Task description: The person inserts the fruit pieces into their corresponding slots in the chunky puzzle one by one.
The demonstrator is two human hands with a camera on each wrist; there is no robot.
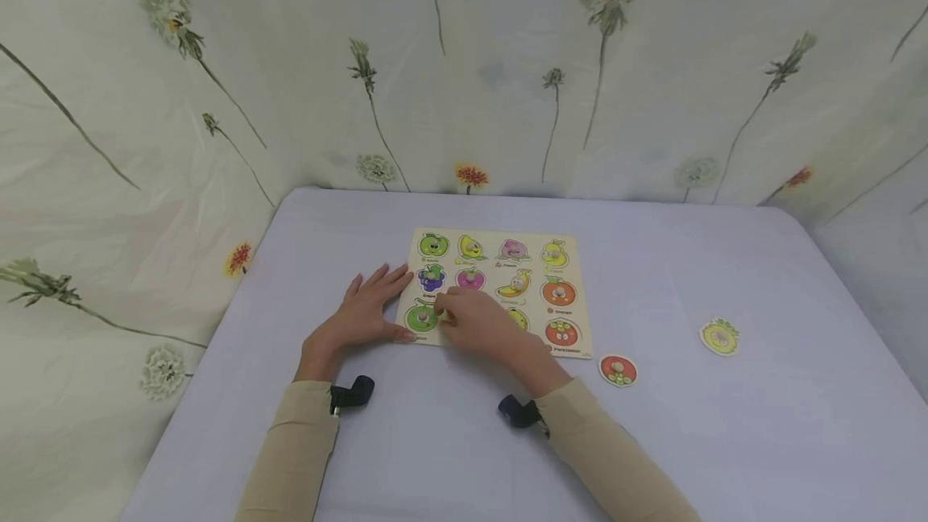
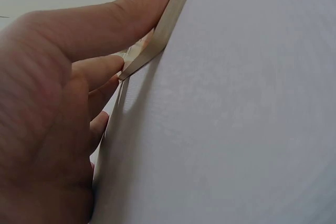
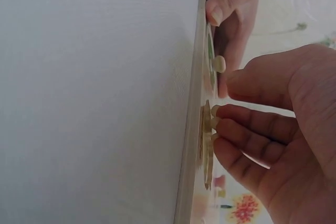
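Observation:
A wooden fruit puzzle board (image 1: 493, 242) lies on the table with several knobbed pieces in it. My left hand (image 1: 366, 314) rests along the board's left edge with fingers spread; its thumb (image 2: 123, 24) touches the front edge near the corner. Over the front row, my right hand (image 1: 478, 325) touches a thin piece (image 3: 208, 156) with its fingertips, the thumb held apart. That piece sits a little raised above the board, and its picture is hidden. The round green melon piece (image 1: 423, 317) lies just left of the right hand.
Right of the board lie a loose red fruit piece (image 1: 618, 371) and, farther off, a yellow pineapple piece (image 1: 720, 337). A pale cloth covers the table (image 1: 652, 264). Behind it hangs a curtain (image 1: 507, 119) printed with dandelions.

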